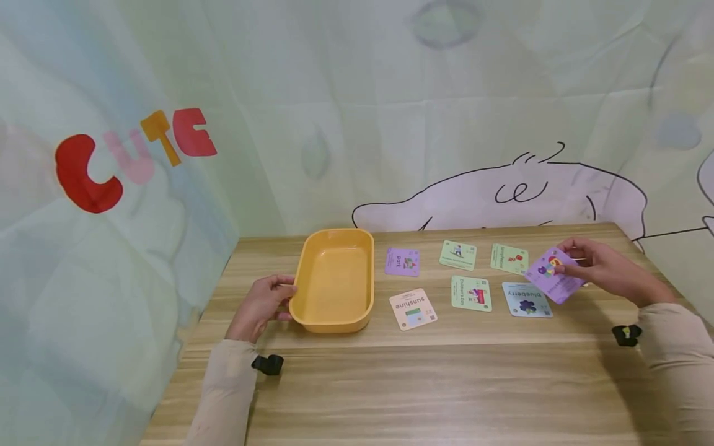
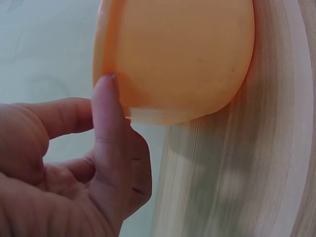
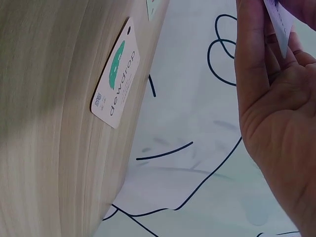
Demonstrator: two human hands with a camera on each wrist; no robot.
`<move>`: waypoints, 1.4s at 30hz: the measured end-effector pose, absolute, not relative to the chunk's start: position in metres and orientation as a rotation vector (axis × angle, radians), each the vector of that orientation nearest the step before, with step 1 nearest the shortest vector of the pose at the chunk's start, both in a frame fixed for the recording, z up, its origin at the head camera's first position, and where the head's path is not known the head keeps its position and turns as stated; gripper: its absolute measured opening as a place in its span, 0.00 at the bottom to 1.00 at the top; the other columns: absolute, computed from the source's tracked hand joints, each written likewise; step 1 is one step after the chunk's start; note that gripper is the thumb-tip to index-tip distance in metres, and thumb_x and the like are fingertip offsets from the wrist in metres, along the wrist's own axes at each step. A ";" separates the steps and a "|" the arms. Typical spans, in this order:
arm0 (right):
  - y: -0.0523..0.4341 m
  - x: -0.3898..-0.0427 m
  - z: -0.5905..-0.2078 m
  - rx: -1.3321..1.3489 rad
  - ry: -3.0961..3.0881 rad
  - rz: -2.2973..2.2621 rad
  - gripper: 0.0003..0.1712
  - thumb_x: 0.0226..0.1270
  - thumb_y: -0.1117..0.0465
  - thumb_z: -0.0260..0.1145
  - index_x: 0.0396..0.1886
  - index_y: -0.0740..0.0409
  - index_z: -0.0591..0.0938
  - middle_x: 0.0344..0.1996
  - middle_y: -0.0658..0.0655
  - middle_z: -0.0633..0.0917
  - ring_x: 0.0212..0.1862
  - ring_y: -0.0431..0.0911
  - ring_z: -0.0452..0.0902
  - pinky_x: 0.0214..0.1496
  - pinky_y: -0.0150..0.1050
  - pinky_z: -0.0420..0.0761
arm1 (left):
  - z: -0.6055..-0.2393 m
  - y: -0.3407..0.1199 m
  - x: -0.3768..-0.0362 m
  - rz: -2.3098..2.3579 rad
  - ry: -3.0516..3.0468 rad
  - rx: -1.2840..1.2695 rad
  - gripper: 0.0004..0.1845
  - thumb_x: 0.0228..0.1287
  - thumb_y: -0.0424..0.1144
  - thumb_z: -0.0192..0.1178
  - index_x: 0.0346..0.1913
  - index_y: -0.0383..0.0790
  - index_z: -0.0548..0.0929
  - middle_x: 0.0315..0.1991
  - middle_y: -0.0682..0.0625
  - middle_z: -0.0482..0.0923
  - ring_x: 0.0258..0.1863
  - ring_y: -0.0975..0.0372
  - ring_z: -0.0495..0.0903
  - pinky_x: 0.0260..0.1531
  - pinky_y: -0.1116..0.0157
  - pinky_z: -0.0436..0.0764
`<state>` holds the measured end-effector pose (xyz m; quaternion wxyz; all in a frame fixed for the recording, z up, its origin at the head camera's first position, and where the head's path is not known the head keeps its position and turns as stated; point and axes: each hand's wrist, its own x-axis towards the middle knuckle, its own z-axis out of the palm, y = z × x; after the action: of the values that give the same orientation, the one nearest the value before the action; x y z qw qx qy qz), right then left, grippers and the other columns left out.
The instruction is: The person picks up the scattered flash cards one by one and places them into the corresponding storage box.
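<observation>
While left hand steadies yellow tray, right hand pinches purple card at 3 o'clock; next prob. needs carrying it to tray w/o slipping

Tilted purple card above table; empty yellow tray far left.

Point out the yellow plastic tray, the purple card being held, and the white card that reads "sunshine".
Yellow plastic oblong tray (image 1: 334, 282): head view, on its bare inner floor.
Purple picture card (image 1: 552, 280): head view, on its face, below the right hand's fingertips.
White "sunshine" card (image 1: 413, 308): head view, at the card's centre.
</observation>
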<state>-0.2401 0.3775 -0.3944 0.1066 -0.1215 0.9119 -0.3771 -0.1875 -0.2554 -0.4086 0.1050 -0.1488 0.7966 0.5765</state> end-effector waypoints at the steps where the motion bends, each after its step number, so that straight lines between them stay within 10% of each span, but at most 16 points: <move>1: 0.378 -0.241 -0.395 -0.357 2.687 -1.108 0.26 0.74 0.53 0.65 0.61 0.64 0.71 0.51 0.65 0.83 0.42 0.41 0.82 0.39 0.37 0.86 | -0.408 -0.256 -0.187 1.704 2.345 -0.435 0.21 0.76 0.38 0.58 0.66 0.33 0.73 0.48 0.42 0.78 0.35 0.59 0.81 0.31 0.64 0.89; 42: 0.367 -0.245 -0.390 -0.340 2.672 -1.168 0.24 0.75 0.57 0.65 0.60 0.66 0.69 0.51 0.65 0.84 0.42 0.40 0.81 0.41 0.34 0.84 | -0.411 -0.255 -0.189 1.702 2.361 -0.438 0.20 0.76 0.38 0.57 0.65 0.33 0.74 0.47 0.43 0.81 0.37 0.59 0.82 0.30 0.63 0.89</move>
<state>-0.2448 0.3674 -0.3896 0.1028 -0.1151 0.9053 -0.3958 -0.1886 -0.2550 -0.4105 0.0988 -0.1482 0.7982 0.5754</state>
